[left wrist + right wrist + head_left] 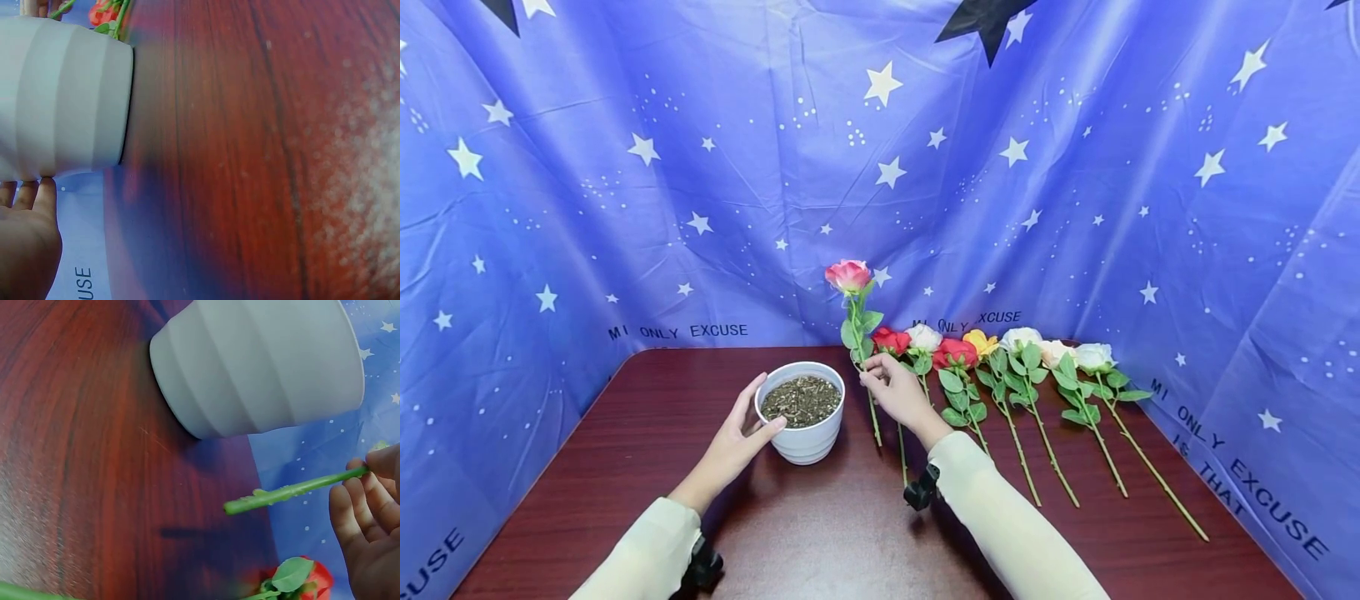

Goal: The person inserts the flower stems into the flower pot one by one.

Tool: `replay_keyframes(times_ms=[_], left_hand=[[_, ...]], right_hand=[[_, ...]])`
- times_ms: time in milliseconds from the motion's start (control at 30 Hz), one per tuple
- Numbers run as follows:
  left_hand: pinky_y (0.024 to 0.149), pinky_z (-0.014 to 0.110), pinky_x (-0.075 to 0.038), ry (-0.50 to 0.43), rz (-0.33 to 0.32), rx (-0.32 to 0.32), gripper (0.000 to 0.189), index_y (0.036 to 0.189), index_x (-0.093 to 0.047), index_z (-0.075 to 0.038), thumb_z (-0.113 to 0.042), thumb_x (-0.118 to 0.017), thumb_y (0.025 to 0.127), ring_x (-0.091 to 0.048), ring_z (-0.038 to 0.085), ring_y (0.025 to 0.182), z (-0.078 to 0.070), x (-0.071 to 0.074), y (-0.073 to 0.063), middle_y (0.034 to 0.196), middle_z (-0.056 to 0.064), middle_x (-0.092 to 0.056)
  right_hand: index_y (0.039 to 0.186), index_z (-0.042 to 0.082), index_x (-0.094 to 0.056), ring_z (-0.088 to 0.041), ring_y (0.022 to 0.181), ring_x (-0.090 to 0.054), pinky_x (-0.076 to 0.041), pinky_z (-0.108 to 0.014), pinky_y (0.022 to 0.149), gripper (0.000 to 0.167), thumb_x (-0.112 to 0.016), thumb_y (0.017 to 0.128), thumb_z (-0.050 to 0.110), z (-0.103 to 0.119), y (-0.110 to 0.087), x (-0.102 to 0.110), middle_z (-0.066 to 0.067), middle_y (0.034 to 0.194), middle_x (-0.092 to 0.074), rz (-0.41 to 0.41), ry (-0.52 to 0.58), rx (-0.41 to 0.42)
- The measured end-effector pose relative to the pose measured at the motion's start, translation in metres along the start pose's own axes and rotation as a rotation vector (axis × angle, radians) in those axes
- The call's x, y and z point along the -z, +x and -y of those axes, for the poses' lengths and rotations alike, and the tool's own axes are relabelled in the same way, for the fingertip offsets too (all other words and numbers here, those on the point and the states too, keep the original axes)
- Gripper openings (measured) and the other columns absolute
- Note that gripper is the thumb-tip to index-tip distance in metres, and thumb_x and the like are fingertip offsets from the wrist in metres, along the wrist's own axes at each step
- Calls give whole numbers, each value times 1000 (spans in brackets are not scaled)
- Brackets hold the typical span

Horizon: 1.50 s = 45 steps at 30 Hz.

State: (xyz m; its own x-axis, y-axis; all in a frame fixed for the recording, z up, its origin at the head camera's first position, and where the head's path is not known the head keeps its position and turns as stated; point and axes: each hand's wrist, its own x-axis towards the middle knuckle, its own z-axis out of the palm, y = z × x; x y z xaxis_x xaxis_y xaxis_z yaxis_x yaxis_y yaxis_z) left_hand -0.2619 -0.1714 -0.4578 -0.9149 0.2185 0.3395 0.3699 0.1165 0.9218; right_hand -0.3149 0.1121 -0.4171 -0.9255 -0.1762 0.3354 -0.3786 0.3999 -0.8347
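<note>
Sleeves of pale cream (1007,517) lie nearest, each with a small black device (921,488) strapped at the wrist, over a reddish-brown wood-grain counter (842,525). Beyond them, the left hand (730,450) holds a ribbed white flowerpot (808,447) by its left side, thumb at the rim and fingers against the wall. The pot stands upright on the counter, filled with coarse brown potting mix (801,400). Just right of it, the right hand's (898,396) fingers pinch the stem of a pink rose (848,335), bloom up, the stem's cut end above the counter. Farther right, loose roses (956,353) lie in a row, red, white, yellow and cream blooms toward the back edge, stems pointing nearer. Behind hangs a blue curtain (790,208) with white stars (883,83) and dark lettering (679,332).
</note>
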Motion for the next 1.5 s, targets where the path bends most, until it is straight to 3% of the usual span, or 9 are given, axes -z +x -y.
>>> replay_keyframes(times_ms=[133, 267, 500, 633, 1067, 1333, 1500], left_hand=[[103, 12, -34, -9, -3, 3, 77, 160, -21, -15, -10, -66, 97, -31, 39, 142, 0, 0, 0, 160, 18, -25], [104, 13, -34, -9, -5, 10, 77, 160, -21, -15, -10, -66, 97, -31, 39, 142, 0, 0, 1, 161, 18, -25], [113, 37, -30, 29, -16, 16, 76, 159, -23, -16, -12, -66, 97, -28, 33, 144, -1, 1, 1, 161, 15, -23], [114, 43, -27, 21, -10, 18, 76, 160, -23, -15, -12, -66, 97, -27, 34, 144, -1, 1, 1, 161, 16, -22], [113, 43, -29, 13, -5, 15, 76, 160, -22, -17, -12, -66, 98, -31, 39, 142, -2, 1, 1, 161, 17, -25], [107, 19, -34, 18, -11, 18, 77, 160, -21, -15, -12, -67, 97, -34, 39, 140, -3, 1, 1, 161, 18, -24], [110, 30, -33, 21, -10, 18, 77, 160, -22, -16, -13, -67, 97, -33, 40, 141, -2, 1, 1, 161, 19, -24]], right_hand=[[118, 5, -63, -16, 70, -64, -59, -32, 65, 22, -66, 97, 10, 10, 3, 4, -6, 91, -71, 16, 5, 10], [112, 9, -64, -16, 72, -64, -59, -34, 64, 17, -66, 97, 14, 21, 8, 10, -4, 90, -69, 10, -6, 40], [105, 10, -63, -15, 65, -62, -56, -29, 59, 10, -64, 100, 19, 40, 17, 19, -2, 82, -69, -24, -53, 172], [107, 8, -63, -19, 65, -64, -56, -31, 59, 14, -63, 100, 20, 50, 20, 22, -5, 83, -67, -25, -36, 211], [118, 11, -58, -24, 74, -69, -55, -31, 63, 23, -64, 100, 24, 87, 29, 23, -2, 86, -70, -13, -59, 258], [115, 16, -60, -21, 70, -68, -53, -32, 64, 18, -62, 101, 28, 103, 36, 19, 2, 81, -69, -4, -61, 303], [112, 16, -62, -18, 71, -69, -54, -30, 64, 16, -61, 102, 28, 103, 38, 11, 2, 81, -70, 1, -44, 326]])
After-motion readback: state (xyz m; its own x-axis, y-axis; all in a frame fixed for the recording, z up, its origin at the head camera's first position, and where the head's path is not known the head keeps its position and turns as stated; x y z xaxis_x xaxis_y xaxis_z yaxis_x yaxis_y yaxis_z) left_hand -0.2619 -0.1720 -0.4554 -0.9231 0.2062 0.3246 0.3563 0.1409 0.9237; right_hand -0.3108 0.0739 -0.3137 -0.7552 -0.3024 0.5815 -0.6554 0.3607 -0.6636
